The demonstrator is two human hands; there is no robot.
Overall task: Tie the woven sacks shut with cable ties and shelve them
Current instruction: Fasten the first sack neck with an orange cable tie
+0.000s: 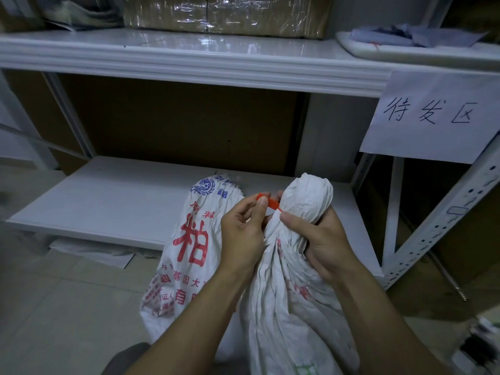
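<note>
A white woven sack [286, 301] stands in front of me with its neck bunched into a twisted top. My right hand [322, 239] is shut around that neck just below the bunch. An orange cable tie [270, 203] sticks out leftward from the neck, and my left hand [240, 231] pinches its flat end between thumb and fingers. A second white sack [189, 253] with red and blue printed characters leans behind and to the left, its top resting against the low shelf.
A white low shelf board [113, 201] lies behind the sacks, with a white upper shelf [189, 63] holding a wrapped cardboard box [227, 14]. A handwritten paper sign [430, 117] hangs at right beside a perforated steel upright [438, 228]. Tiled floor lies at left.
</note>
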